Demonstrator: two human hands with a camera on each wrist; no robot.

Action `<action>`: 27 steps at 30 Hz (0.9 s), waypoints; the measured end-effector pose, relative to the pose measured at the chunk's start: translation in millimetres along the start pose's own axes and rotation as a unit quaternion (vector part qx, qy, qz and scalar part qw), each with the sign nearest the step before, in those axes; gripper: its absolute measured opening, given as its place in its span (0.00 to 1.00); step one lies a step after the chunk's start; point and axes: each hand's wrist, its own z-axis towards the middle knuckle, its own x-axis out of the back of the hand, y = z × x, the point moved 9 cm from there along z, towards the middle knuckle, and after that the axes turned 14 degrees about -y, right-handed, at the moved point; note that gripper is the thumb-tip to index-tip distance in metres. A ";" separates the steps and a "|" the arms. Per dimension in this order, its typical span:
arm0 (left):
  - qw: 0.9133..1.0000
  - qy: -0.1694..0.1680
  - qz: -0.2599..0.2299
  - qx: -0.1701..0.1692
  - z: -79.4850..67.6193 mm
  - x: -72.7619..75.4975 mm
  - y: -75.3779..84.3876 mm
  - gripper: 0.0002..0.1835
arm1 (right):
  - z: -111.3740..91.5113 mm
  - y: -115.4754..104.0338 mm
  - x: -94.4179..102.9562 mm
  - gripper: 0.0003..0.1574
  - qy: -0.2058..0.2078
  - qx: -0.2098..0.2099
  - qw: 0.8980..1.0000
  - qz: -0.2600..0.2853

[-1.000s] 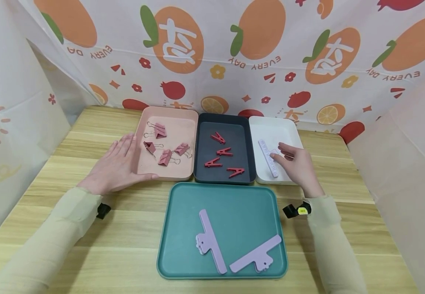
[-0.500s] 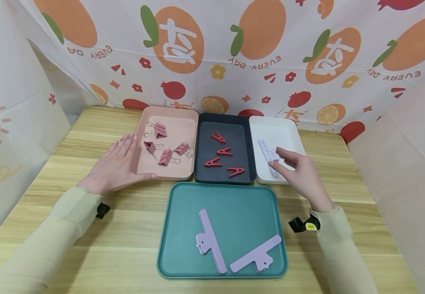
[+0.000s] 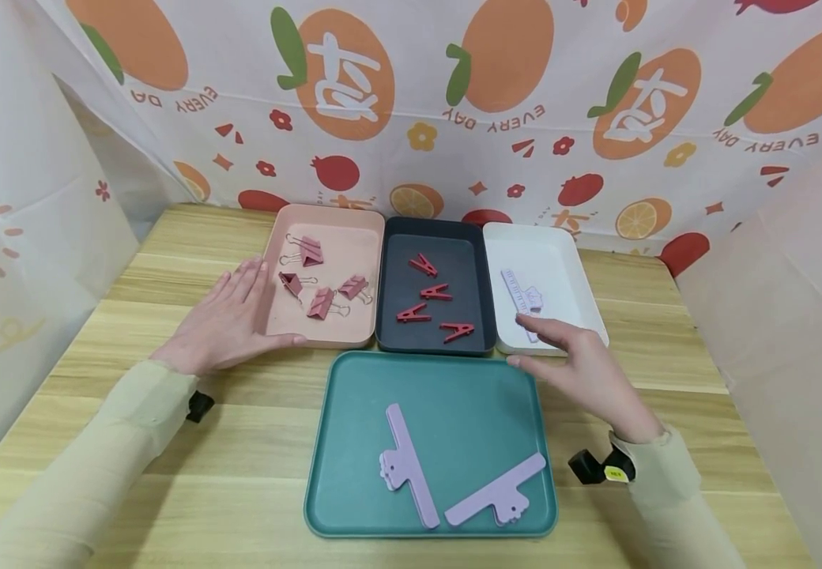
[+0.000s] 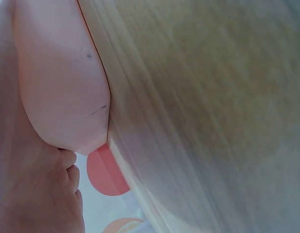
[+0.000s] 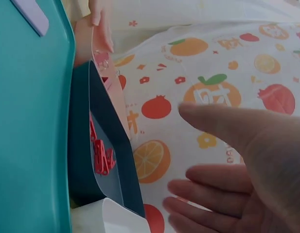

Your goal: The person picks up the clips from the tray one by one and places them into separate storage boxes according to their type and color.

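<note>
My left hand (image 3: 222, 324) lies with straight fingers along the left side of the pink tray (image 3: 273, 237), its thumb at the front edge. My right hand (image 3: 589, 375) is above the near edge of the white tray (image 3: 563, 273), fingers and thumb spread with nothing between them. In that tray lies a lilac ruler-marked clip (image 3: 513, 286), its lower end partly covered by the right fingers. Two lilac long-bar clips, a left one (image 3: 409, 468) and a right one (image 3: 494, 494), lie in the green tray (image 3: 368, 387).
Several pink binder clips (image 3: 309, 251) are in the pink tray. The dark tray (image 3: 432, 237), holding several small red clips (image 3: 435, 292), stands between the pink and white trays. A fruit-print cloth (image 3: 411, 166) hangs behind the wooden table (image 3: 240, 458).
My right hand has drawn back from the lilac clip in the white tray, toward me and to the right, its fingers spreading. The clip stays in the tray; my left hand has not moved.
</note>
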 end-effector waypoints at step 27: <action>1.000 0.004 0.006 -0.002 -0.5 2.1 1.6 0.70 | -30.7 -22.8 -120.4 0.33 -0.292 0.045 0.955 -0.038</action>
